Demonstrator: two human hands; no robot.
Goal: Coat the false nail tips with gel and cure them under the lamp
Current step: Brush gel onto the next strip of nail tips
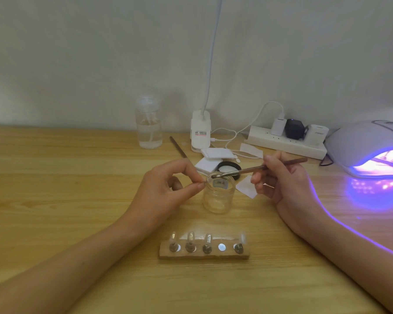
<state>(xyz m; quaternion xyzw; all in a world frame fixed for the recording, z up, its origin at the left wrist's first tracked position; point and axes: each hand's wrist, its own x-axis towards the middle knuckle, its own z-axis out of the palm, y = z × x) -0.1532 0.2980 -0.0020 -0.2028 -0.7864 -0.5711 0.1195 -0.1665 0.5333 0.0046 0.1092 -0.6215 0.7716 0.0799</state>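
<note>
My left hand (pixel 168 186) pinches a small nail-tip stand between thumb and forefinger, right beside the rim of an open clear gel jar (pixel 218 196). The tip itself is too small to make out. My right hand (pixel 279 177) grips a brown brush (pixel 259 168) whose tip lies across the jar's mouth. In front of me a wooden holder (pixel 204 251) carries several clear nail tips on stands, with one bare metal spot. The curing lamp (pixel 372 150) glows purple at the right.
The jar's black lid (pixel 229 167) and white pads (pixel 213 155) lie behind the jar. A water bottle (pixel 149 125), a second brush (pixel 178 147), a desk lamp base (pixel 200 132) and a power strip (pixel 286 141) stand along the wall. White paper scraps (pixel 246 186) lie near my right hand.
</note>
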